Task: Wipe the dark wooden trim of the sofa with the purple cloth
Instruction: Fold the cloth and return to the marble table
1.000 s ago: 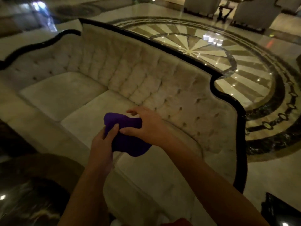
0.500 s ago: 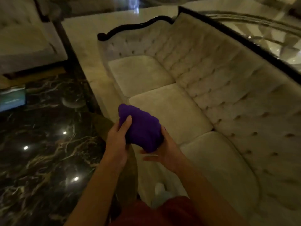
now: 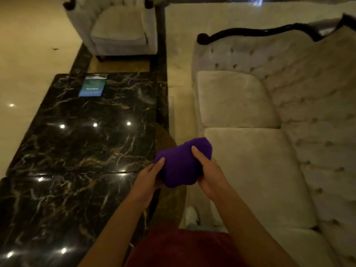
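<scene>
A bunched purple cloth [image 3: 181, 162] is held between both hands in front of me. My left hand [image 3: 148, 180] grips its left side and my right hand [image 3: 210, 176] grips its right side, thumb on top. The cream tufted sofa [image 3: 256, 166] fills the right half of the view. Its dark wooden trim [image 3: 250, 32] runs along the top of the far armrest and backrest, well away from the cloth. Both hands hover over the gap between the sofa's front edge and the table.
A black marble table [image 3: 81, 143] with gold veins stands to the left, a blue card [image 3: 93, 86] lying on it. A cream armchair [image 3: 117, 26] sits at the far side. My white shoe [image 3: 191, 215] shows on the pale floor [image 3: 25, 54].
The view has swung left, away from the sofa back toward the marble table and armchair. My right hand went from above the cloth, to under it, to gripping its right side.
</scene>
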